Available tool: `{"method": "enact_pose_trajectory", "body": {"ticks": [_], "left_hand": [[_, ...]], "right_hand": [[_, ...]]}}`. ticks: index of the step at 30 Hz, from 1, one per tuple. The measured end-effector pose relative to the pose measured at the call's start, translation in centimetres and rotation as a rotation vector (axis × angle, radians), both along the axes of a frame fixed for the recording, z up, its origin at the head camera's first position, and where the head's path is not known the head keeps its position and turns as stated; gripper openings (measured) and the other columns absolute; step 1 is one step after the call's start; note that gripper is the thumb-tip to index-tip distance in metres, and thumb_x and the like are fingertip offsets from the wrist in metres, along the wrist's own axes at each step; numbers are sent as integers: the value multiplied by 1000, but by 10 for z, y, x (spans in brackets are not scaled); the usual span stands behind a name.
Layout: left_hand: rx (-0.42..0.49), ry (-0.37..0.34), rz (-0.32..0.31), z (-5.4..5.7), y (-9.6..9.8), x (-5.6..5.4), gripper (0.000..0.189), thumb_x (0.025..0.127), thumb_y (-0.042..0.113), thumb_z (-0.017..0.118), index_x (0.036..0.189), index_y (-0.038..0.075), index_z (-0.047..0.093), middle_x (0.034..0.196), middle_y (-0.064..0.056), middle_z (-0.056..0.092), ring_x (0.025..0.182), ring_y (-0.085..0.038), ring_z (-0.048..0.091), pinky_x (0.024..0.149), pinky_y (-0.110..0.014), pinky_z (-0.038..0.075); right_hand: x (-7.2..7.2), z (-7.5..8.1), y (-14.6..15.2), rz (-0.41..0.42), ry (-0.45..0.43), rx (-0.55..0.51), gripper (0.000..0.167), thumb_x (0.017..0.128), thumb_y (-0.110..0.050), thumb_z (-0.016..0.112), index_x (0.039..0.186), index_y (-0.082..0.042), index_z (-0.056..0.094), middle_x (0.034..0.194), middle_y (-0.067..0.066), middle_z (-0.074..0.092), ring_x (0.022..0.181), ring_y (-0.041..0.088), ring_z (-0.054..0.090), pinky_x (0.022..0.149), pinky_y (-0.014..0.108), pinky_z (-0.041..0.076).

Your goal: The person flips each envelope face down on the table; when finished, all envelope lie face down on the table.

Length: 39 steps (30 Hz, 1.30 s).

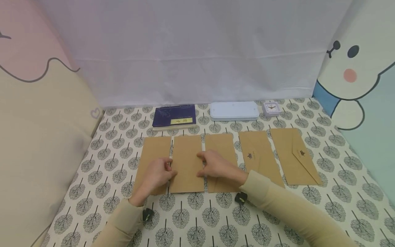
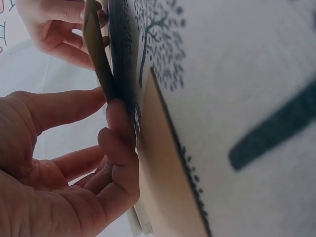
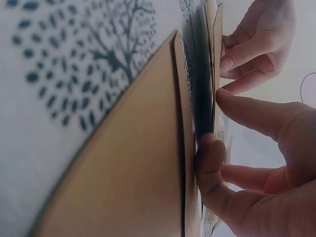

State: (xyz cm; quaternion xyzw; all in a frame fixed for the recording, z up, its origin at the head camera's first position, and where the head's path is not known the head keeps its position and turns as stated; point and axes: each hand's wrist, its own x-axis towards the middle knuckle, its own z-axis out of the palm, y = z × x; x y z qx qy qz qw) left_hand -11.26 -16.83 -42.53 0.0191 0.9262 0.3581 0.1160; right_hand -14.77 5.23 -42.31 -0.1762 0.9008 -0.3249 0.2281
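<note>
left hand pinches a brown envelope edge above the tree-print cloth.

The plain brown kraft envelope sits center frame, second from the left in a row of five. It's long, blank face up, with both long edges pinched up off the cloth.

Bright, even, soft daylight in the head view, barely any shadows, slight bending at the edges. Close and blurred in both wrist views, washed-out glare behind the fingers.
</note>
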Motion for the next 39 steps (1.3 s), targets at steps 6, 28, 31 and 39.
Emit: {"method": "enact_pose_trajectory", "body": {"ticks": [6, 28, 31, 39], "left_hand": [[-26, -39, -8, 1, 2, 1, 56, 77, 5, 75, 128, -9, 53, 66, -2, 57, 53, -14, 52, 47, -27, 44], [-68, -54, 15, 3, 9, 4, 60, 74, 3, 76, 127, -9, 52, 62, -3, 56, 51, -14, 53, 46, -26, 45], [-66, -57, 30, 3, 10, 4, 63, 73, 4, 77, 129, -8, 51, 62, -3, 56, 52, -15, 53, 46, -27, 46], [-52, -1, -7, 10, 22, 0, 65, 71, 8, 78, 129, -6, 52, 63, 0, 57, 54, -14, 54, 52, -29, 48]], "right_hand": [[-1, 1, -1, 19, 27, 34, 80, 70, -21, 85, 137, 1, 47, 121, 14, 58, 93, 18, 53, 91, 34, 45], [3, 2, 0, 10, 60, 45, 83, 66, -20, 87, 137, -2, 47, 121, 11, 57, 108, 25, 52, 95, 39, 42], [2, 2, 4, -6, 47, -2, 86, 64, -20, 88, 138, -4, 46, 121, 11, 57, 106, 23, 53, 94, 38, 43], [-2, 12, 24, -38, 33, -64, 82, 65, -19, 89, 135, -5, 50, 112, 10, 58, 89, 18, 56, 81, 31, 47]]}}
